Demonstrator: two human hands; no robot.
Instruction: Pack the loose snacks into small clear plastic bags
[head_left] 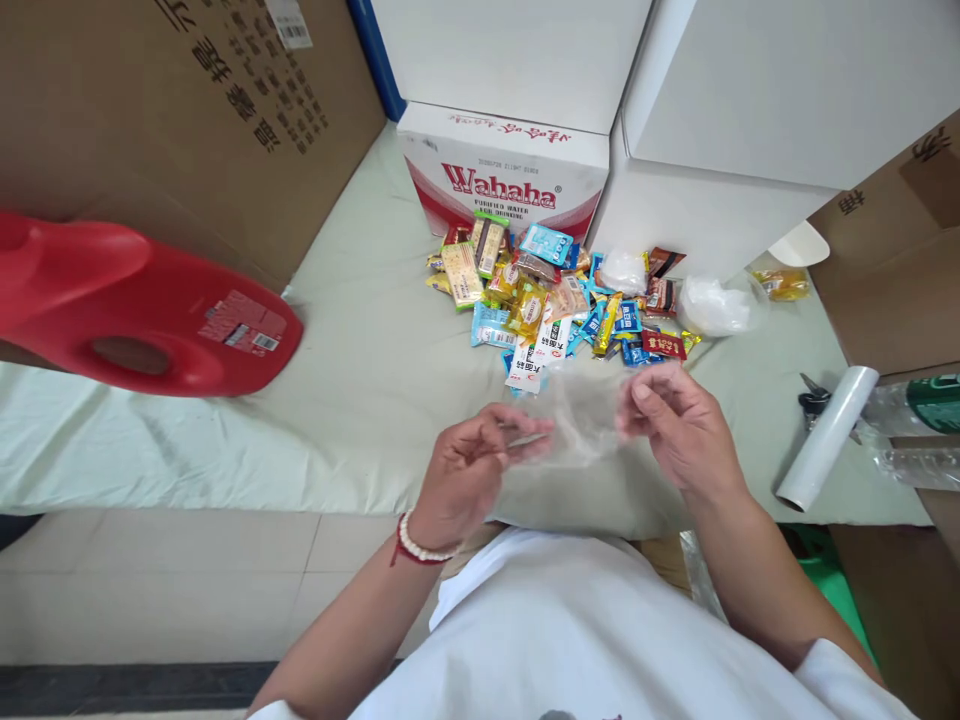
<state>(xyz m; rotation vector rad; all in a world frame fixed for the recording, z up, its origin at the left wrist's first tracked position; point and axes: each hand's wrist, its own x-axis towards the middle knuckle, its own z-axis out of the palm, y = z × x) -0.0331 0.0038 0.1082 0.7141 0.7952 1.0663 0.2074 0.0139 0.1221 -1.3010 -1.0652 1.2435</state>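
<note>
Clear plastic film (583,425), slack and partly blurred, is grasped at one end by the fingers of the left hand (459,478) and at the other by those of the right hand (694,435); its long axis is stretched sideways. It is held just on the near side of the snack heap (529,308), to which the right hand is nearer. Behind the heap, a Wahaha carton (499,185) is seen.

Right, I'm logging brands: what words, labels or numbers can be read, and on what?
"Wahaha®": red-and-white carton
"PURIFIED WATER FOR DRINKING": same carton
"温馨提示": left brown box
"大面筋": white packets
Too small, blurred or partial: remaining print on these, red jug, other snack packets, green bottle label, right brown box.
</note>
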